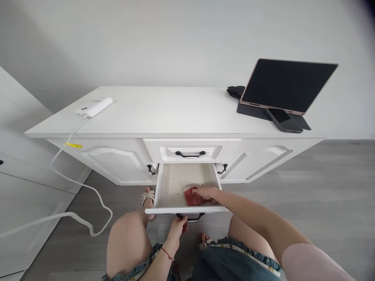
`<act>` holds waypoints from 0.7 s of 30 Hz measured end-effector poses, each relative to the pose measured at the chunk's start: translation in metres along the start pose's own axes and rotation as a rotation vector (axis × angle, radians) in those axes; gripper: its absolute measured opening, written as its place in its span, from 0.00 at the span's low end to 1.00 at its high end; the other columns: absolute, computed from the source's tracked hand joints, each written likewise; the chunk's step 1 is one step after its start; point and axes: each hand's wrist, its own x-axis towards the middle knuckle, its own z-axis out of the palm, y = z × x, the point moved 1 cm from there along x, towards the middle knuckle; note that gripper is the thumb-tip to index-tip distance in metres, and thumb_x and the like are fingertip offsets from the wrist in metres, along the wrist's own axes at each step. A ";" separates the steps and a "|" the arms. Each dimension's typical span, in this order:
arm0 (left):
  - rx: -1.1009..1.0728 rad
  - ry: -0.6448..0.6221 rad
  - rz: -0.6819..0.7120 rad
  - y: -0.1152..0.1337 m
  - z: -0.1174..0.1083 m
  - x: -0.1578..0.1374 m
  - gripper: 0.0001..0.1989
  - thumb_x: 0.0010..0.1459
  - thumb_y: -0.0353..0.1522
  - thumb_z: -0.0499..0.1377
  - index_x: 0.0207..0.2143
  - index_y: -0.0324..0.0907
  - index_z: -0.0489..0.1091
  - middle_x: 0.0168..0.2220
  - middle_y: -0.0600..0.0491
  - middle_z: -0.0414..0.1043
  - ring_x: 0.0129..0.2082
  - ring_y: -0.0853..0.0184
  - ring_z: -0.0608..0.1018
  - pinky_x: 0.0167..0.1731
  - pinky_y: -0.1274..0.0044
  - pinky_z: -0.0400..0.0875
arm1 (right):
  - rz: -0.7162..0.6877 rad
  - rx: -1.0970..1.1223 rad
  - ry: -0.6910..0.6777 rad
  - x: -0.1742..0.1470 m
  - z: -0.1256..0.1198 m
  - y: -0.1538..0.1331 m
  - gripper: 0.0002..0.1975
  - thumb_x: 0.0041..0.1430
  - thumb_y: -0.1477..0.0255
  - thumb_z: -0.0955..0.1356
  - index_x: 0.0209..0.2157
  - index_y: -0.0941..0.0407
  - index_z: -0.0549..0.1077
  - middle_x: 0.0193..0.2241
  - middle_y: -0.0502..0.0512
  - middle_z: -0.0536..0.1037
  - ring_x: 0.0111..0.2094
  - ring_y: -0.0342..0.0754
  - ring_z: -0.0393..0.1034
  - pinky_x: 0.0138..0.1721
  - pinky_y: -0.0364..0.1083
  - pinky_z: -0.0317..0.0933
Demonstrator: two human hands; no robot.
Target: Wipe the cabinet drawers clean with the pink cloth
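Observation:
A white drawer (172,175) is pulled out from the middle of a white cabinet. My left hand (178,225) is closed at the left end of its black handle (195,217), just below the drawer front; its fingertips are partly hidden. Inside the drawer, my right hand (203,191) reaches in from the right, its fingers closed on a flat red packet (190,198). That packet lies in the front right part of the drawer, partly covered by the hand. Small dark specks dot the drawer bottom.
On the cabinet top (164,111) stand a tablet (288,84) on a dark stand, a dark phone (283,119), a crumpled black item (236,91) and a white device (98,107). Its white cable (88,185) hangs down the left. A shut drawer (191,146) sits above the pulled-out one.

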 end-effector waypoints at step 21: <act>-0.140 -0.078 0.121 -0.001 -0.007 -0.012 0.22 0.28 0.35 0.76 0.20 0.41 0.65 0.20 0.56 0.72 0.23 0.70 0.76 0.29 0.79 0.69 | 0.143 -0.018 0.794 -0.195 0.056 0.005 0.30 0.53 0.86 0.57 0.54 0.53 0.72 0.48 0.63 0.69 0.48 0.57 0.62 0.50 0.55 0.61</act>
